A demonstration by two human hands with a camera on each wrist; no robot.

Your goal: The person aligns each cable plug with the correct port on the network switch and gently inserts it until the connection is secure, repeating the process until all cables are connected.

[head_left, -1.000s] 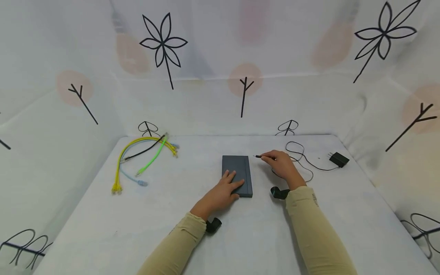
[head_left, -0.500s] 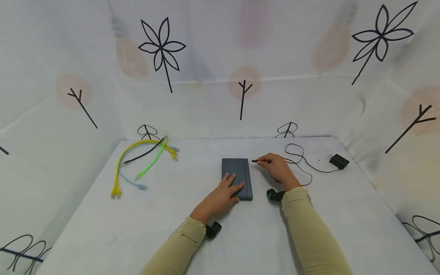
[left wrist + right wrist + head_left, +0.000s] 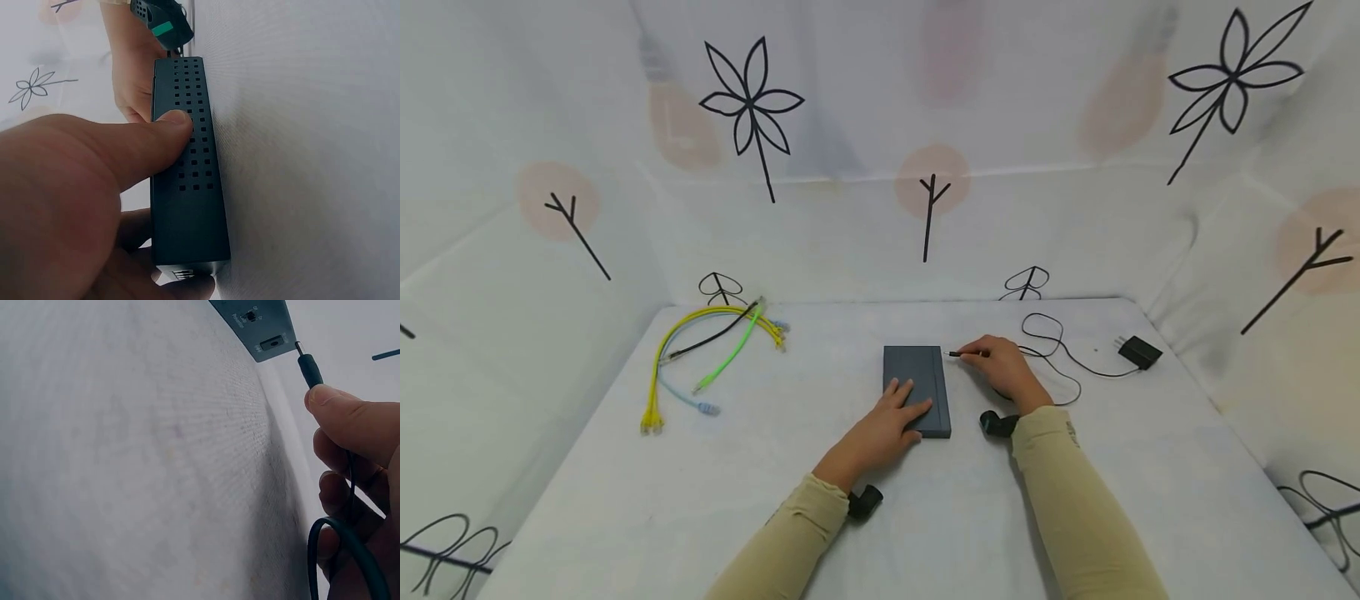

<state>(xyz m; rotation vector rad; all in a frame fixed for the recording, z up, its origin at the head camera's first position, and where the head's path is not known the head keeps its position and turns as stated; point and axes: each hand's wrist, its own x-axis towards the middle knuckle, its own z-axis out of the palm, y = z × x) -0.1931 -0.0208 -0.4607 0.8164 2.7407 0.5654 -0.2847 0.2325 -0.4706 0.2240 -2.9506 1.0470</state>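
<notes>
A dark grey network switch (image 3: 917, 367) lies on the white table. My left hand (image 3: 880, 425) holds it from the left, fingers spread over its top and thumb (image 3: 165, 137) on the vented near side. In the left wrist view, a finger lies by slots in the switch's left end. My right hand (image 3: 1000, 367) pinches a black barrel plug (image 3: 309, 370) between thumb and forefinger, its cable running back through the palm. The plug's metal tip points at the switch's right end, beside the corner near the power socket (image 3: 273, 343), outside it.
A thin black cord (image 3: 1071, 354) loops from the right hand to a power adapter (image 3: 1140, 352) at the right. Yellow, blue, black and green network cables (image 3: 657, 375) lie at the back left. A printed cloth wall (image 3: 850, 225) stands behind the table (image 3: 700, 483).
The right hand has brought the plug leftward, closer to the switch's right side, mostly in the first half second. The left hand keeps its hold, and the whole view has shifted slightly.
</notes>
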